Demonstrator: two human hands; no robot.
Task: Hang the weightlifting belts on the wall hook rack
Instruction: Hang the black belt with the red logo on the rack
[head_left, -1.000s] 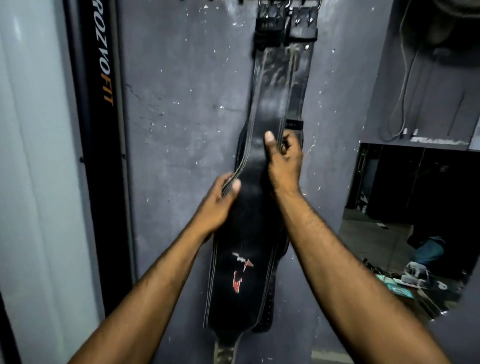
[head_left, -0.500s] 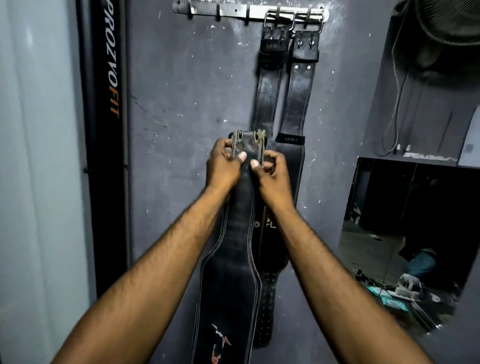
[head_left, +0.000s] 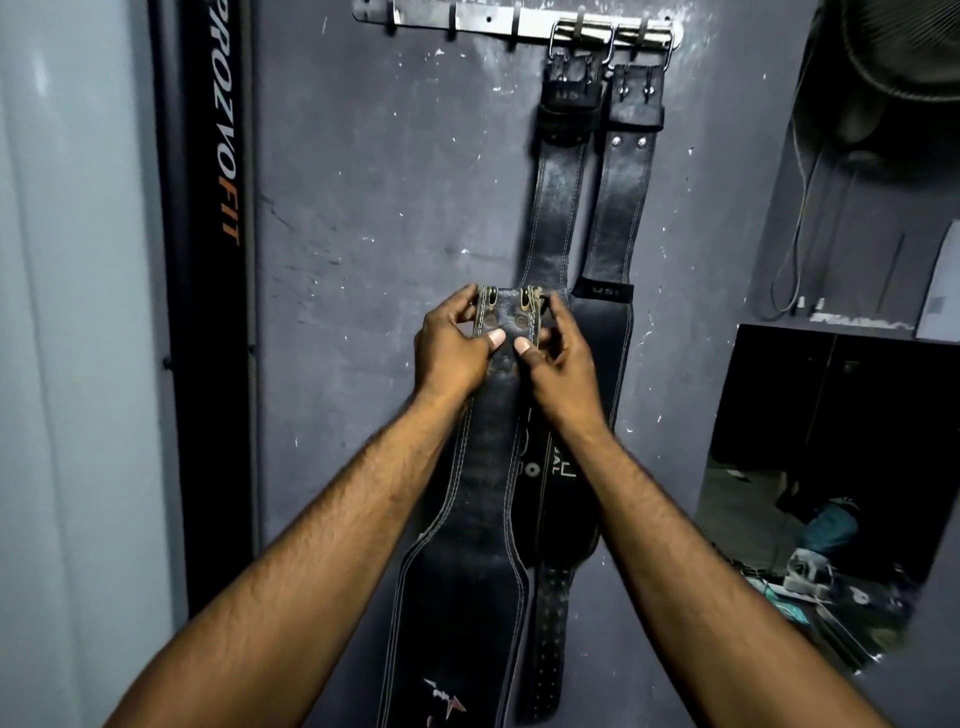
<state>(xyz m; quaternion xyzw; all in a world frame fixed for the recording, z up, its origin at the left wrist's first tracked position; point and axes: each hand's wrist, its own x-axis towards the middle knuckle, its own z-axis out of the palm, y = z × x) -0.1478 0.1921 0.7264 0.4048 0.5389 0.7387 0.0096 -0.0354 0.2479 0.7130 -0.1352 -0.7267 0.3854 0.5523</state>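
Belt (head_left: 467, 545) in both hands (head_left: 452, 348)

A black PROZVOFIT upright (head_left: 215, 260) stands at nine o'clock, a fan (head_left: 904, 47) at two, clutter (head_left: 810, 577) at four.

Hook rack (head_left: 488, 21) w/ two belts (head_left: 556, 208)

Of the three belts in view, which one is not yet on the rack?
The front belt, its buckle end pinched between the left hand and right hand; the other two hang by their buckles from the hook rack.
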